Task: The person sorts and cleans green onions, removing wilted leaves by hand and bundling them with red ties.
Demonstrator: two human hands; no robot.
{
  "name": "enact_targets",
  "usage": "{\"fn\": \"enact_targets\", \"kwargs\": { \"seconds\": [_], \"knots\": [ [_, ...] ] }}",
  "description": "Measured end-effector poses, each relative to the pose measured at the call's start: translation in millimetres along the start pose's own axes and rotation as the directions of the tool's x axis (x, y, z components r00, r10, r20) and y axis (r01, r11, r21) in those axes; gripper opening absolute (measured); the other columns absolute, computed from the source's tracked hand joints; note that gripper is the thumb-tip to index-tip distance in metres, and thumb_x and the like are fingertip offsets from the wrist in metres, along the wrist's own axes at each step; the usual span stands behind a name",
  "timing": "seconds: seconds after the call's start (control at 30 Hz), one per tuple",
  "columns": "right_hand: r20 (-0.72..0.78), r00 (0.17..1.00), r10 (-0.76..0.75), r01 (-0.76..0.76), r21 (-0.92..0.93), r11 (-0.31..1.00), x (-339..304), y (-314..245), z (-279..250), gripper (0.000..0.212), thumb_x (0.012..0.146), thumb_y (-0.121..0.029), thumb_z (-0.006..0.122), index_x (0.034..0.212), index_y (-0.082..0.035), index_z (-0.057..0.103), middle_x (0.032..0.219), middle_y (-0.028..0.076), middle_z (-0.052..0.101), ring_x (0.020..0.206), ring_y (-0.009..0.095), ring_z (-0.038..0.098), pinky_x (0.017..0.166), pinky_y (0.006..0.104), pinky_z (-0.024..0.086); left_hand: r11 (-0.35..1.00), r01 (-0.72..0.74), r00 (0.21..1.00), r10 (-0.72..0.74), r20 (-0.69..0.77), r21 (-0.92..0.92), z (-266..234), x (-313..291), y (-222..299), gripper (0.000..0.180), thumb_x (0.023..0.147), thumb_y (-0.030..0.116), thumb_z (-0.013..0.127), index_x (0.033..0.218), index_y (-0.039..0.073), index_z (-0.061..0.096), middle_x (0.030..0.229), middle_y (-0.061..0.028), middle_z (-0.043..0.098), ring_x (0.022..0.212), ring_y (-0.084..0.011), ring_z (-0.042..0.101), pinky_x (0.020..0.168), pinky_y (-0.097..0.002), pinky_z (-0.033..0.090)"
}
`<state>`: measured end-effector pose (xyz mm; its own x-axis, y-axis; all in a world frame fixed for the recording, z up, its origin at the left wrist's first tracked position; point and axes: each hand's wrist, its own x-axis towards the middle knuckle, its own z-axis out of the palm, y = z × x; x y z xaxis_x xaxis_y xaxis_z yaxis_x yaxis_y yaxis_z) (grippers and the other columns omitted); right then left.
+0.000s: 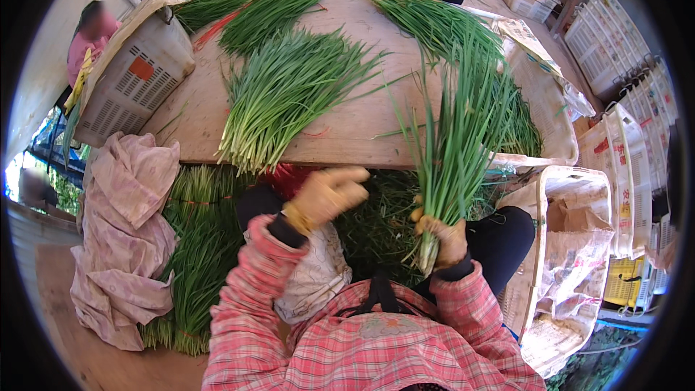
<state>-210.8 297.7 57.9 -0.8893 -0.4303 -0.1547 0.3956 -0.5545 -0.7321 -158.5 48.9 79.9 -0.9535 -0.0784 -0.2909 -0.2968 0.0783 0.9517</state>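
My right hand [447, 240] is closed around the pale stem ends of a bunch of garlic chives [460, 145]. Their long green leaves fan upward over the right part of the table's near edge. My left hand [326, 199], slightly blurred, hovers above my lap with its fingers stretched toward the right and nothing seen in them. Just beyond it, a loose heap of garlic chives [289, 94] lies on the wooden table [347, 130], pale ends toward me. Loose dark green leaves [376, 210] lie below, between my knees.
Tied chive bundles [206, 246] stand at my left beside a crumpled pinkish cloth [130, 224]. More chives [279, 11] lie farther back on the table. A plastic crate [137, 72] leans at its left; another crate [536, 261] stands right of my knee. Other people sit beyond.
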Motion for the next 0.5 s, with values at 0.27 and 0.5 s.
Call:
{"fn": "enact_targets", "kwargs": {
  "seconds": [0.27, 0.5],
  "knots": [
    [-0.043, 0.872, 0.488, -0.447, -0.480, 0.755, -29.2, 54.3, -20.4, 0.025, 0.079, -0.014, 0.073, 0.096, 0.002, 0.063, 0.082, 0.007, 0.066, 0.070, 0.015, 0.061, 0.064, 0.0304, 0.050, 0.881, 0.008, 0.967, 0.113, 0.227, -0.473, 99.9, 21.2, -61.5, 0.052, 0.078, 0.025, 0.075, 0.118, 0.001, 0.052, 0.104, -0.0017, 0.059, 0.091, -0.0104, 0.053, 0.082, -0.0274, 0.044],
    [0.018, 0.876, 0.482, -0.276, -0.801, 0.531, -18.9, 23.7, -27.6, 0.050, 0.080, -0.030, 0.073, 0.113, 0.004, 0.057, 0.102, 0.012, 0.064, 0.093, 0.015, 0.060, 0.081, 0.0311, 0.048, 0.784, 0.141, 0.986, -0.055, 0.158, -0.604, 89.2, 8.0, -56.0, 0.030, 0.078, 0.009, 0.070, 0.105, 0.000, 0.061, 0.092, -0.0065, 0.065, 0.080, -0.0160, 0.062, 0.074, -0.0301, 0.051]
  ]
}}
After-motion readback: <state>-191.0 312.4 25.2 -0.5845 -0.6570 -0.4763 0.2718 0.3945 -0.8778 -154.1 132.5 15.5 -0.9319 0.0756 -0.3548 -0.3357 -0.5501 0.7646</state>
